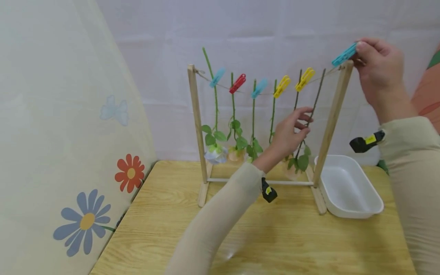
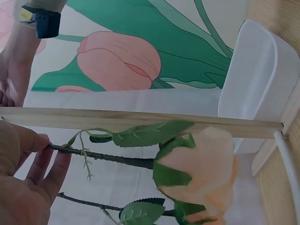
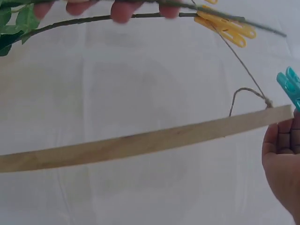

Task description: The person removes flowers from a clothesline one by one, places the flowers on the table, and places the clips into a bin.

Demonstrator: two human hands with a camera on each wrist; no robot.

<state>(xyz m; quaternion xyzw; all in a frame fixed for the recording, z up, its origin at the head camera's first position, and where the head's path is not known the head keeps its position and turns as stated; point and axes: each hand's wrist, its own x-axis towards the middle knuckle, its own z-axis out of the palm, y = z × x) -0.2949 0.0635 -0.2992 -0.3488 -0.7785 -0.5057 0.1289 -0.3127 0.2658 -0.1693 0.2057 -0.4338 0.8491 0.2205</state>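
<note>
My left hand [image 1: 290, 131] pinches the dark stem [image 1: 317, 93] of a peach rose that hangs head down beside the rack's right post; the left wrist view shows its bloom [image 2: 197, 164]. At the top of that post, my right hand [image 1: 381, 68] holds a teal clothespin [image 1: 344, 54] between thumb and fingers. Along the twine, other upside-down flowers hang from a light blue [image 1: 217, 77], a red [image 1: 237, 83], another light blue [image 1: 259, 88] and two yellow clothespins [image 1: 282, 86]. In the right wrist view the teal clothespin [image 3: 290, 86] is apart from the twine [image 3: 243, 65].
A wooden rack [image 1: 194, 122] with a white lower bar [image 1: 288, 183] stands on the wood-grain table [image 1: 275, 236]. Right of it sits a white basin [image 1: 350, 187], close to the rack's right foot. White cloth hangs behind, and a flower-printed sheet [image 1: 86, 152] is at the left.
</note>
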